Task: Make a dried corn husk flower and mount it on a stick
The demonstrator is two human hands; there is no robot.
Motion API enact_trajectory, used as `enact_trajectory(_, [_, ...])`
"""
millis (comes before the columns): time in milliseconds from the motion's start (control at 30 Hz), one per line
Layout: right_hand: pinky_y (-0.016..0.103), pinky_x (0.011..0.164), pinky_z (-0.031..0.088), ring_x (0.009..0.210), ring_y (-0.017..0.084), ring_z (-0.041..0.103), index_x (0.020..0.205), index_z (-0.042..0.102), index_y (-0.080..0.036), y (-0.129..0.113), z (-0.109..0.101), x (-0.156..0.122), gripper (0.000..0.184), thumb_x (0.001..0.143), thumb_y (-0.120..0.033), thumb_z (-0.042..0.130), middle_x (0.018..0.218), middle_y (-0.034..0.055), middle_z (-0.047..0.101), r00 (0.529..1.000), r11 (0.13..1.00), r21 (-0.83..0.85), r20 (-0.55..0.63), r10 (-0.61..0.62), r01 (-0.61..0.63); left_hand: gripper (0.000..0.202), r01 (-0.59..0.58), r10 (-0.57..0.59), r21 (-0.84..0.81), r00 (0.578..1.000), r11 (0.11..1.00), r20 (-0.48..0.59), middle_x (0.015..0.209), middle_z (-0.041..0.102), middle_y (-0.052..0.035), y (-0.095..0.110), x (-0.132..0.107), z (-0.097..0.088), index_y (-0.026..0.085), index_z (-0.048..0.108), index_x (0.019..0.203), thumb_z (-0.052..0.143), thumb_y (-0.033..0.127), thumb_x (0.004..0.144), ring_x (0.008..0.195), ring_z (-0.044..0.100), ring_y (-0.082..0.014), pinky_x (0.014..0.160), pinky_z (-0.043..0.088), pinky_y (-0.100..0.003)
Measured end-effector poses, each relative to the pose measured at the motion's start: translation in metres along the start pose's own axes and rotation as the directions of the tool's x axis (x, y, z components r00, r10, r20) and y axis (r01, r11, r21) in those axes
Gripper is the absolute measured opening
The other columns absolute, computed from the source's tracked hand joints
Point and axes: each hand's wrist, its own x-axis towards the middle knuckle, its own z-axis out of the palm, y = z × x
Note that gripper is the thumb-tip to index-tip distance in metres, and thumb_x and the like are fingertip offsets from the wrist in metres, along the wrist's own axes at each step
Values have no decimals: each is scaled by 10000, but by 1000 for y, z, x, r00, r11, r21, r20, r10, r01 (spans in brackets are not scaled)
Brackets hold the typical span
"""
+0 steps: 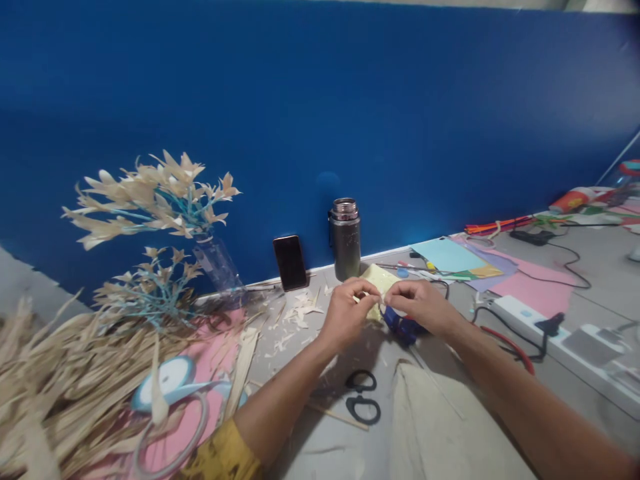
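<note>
Near the middle of the table, my left hand (pixel 347 308) and my right hand (pixel 423 303) meet fingertip to fingertip. Both are closed in a pinch on a small pale piece between them, too small and blurred to name. Just behind the fingers lies a pale yellow sheet (pixel 376 275). Under my right hand is a dark blue object (pixel 400 328), partly hidden by the hand. Black-handled scissors (pixel 363 398) rest on the table below my hands. Pale scraps (pixel 300 310) are scattered to the left of my left hand.
A dark flask (pixel 347 243) and a phone (pixel 291 263) stand by the blue wall. Left are husk flowers in a clear bottle (pixel 219 263), dry husks (pixel 65 380) and a tape roll (pixel 173 433). Right are coloured papers (pixel 533 283) and a power strip (pixel 530 327) with cords.
</note>
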Motion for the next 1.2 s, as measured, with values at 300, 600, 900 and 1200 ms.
enact_trajectory(300, [250,491,338,533,116,397,721,686,-177,13,7,-7,348,745,-522,723,581,-31,506,938,976,218,-336,81,-6,354,369,-358,-423,928,828,108,620,670,-8,-14,2,3,147,646,821,861,250,560,457,490,-77,466,340,-218])
enact_trajectory(600, [231,472,373,507,99,429,693,676,-177,10,19,-12,349,712,-514,768,595,-29,545,946,941,339,-304,113,-4,376,299,-319,-391,948,871,14,592,684,3,-13,-4,15,171,564,870,808,240,592,425,454,-69,451,332,-206])
enact_trajectory(900, [211,418,332,476,88,397,723,666,-175,6,24,-15,368,718,-524,780,565,-39,508,964,911,410,-218,152,-51,260,291,-323,-395,946,871,-15,635,700,-17,-13,-8,18,161,616,785,791,263,622,441,466,-65,460,326,-201])
enact_trajectory(1200, [223,438,351,489,102,432,696,692,-177,7,24,-12,355,704,-523,771,578,-20,551,965,930,367,-227,128,-37,243,270,-295,-381,956,884,-8,649,670,-15,-18,-7,19,141,705,763,790,351,675,468,476,-79,485,368,-232])
